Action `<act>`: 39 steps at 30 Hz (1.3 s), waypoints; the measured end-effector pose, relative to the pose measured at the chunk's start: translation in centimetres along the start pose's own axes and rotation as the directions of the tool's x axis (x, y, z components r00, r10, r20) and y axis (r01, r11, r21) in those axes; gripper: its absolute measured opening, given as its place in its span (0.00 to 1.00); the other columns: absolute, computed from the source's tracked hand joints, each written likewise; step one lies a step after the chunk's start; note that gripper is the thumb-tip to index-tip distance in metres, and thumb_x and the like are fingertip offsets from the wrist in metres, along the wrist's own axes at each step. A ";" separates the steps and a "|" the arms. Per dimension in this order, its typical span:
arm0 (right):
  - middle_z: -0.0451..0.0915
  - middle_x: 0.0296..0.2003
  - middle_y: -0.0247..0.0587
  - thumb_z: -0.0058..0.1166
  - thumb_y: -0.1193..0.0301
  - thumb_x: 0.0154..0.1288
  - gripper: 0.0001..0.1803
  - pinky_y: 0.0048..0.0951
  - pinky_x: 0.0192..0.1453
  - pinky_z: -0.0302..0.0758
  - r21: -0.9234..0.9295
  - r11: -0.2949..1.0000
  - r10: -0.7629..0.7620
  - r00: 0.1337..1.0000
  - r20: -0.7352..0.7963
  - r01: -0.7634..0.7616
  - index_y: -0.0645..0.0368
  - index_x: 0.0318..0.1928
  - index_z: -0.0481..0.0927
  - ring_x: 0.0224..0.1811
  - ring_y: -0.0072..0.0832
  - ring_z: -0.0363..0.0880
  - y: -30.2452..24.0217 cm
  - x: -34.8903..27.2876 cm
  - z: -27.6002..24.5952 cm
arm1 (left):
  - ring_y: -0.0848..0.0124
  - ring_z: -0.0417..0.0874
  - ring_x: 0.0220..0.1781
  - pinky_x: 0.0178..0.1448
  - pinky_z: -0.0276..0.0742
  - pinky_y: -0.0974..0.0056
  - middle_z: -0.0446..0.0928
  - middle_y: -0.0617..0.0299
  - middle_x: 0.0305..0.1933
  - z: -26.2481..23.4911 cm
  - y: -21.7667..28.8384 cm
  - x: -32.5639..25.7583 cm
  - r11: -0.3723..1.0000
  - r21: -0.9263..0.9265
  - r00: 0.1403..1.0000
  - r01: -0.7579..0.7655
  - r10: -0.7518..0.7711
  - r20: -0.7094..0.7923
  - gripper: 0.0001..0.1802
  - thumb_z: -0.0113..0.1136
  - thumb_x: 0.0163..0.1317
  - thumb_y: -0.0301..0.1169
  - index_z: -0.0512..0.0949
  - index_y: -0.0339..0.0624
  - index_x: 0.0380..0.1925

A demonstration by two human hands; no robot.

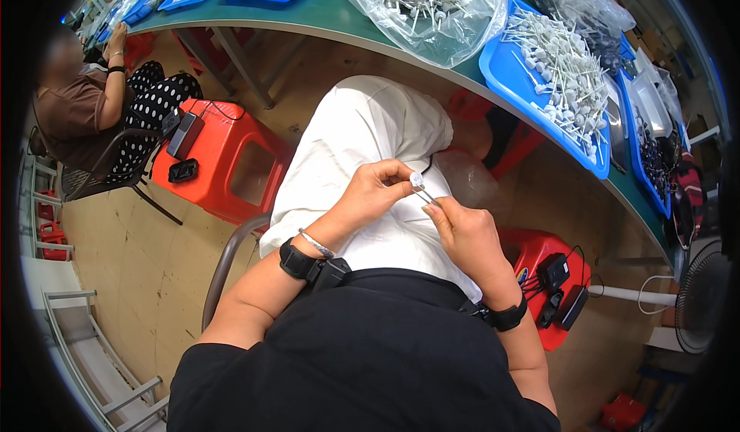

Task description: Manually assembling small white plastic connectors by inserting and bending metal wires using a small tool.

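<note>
Above my lap, my left hand (pixel 376 193) pinches a small white round-headed piece (pixel 416 179) between thumb and fingertips. My right hand (pixel 469 235) is closed on a pair of thin metal prongs that look like tweezers (pixel 426 196). Their tips meet the white piece, close by my left fingertips. Most of the tool is hidden inside my right fist. The two hands are a short way apart.
A blue tray (pixel 501 73) heaped with white-headed, thin-stemmed pieces lies on the green table (pixel 339 20), beside a clear plastic bag (pixel 455 50) of similar ones. Red stools (pixel 212 154) flank me. At the far left sits another person (pixel 77 108). A fan (pixel 701 297) stands at right.
</note>
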State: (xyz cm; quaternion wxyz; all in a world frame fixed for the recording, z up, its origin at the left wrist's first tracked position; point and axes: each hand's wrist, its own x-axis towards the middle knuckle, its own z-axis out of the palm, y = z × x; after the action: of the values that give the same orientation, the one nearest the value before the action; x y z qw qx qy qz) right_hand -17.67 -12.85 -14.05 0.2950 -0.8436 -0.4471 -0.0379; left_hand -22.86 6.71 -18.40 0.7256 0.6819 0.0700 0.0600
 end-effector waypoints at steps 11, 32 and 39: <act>0.74 0.15 0.51 0.58 0.62 0.70 0.16 0.43 0.24 0.72 0.075 0.986 0.136 0.978 0.156 -0.149 0.63 0.31 0.79 0.18 0.50 0.75 -0.3 0.3 -1.2 | 0.81 0.81 0.36 0.41 0.75 0.75 0.84 0.64 0.35 -0.2 0.2 0.1 0.996 -0.047 0.997 0.082 -0.082 0.005 0.06 0.66 0.64 0.24 0.83 0.33 0.38; 0.67 0.15 0.34 0.60 0.62 0.67 0.14 0.31 0.18 0.68 -0.385 0.911 -0.173 0.984 -0.032 0.148 0.55 0.29 0.74 0.14 0.30 0.72 0.0 0.6 -0.8 | 0.84 0.76 0.31 0.34 0.69 0.77 0.82 0.67 0.31 -0.2 0.1 -0.1 0.985 -0.020 0.982 0.168 -0.166 0.085 0.06 0.67 0.64 0.25 0.84 0.35 0.38; 0.67 0.15 0.34 0.60 0.62 0.67 0.14 0.31 0.19 0.68 -0.435 0.888 -0.184 0.982 -0.039 0.149 0.55 0.29 0.73 0.14 0.30 0.71 -0.2 0.6 -0.8 | 0.84 0.78 0.32 0.35 0.72 0.77 0.83 0.66 0.31 -0.2 0.2 -0.1 0.978 -0.051 0.976 0.202 -0.197 0.092 0.05 0.66 0.64 0.24 0.83 0.34 0.37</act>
State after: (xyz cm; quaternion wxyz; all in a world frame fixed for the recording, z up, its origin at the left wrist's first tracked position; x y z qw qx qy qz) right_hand -17.29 -12.75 -13.16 0.1149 -0.8443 -0.4862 -0.1939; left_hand -23.05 6.91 -18.25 0.7504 0.6514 0.1047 -0.0405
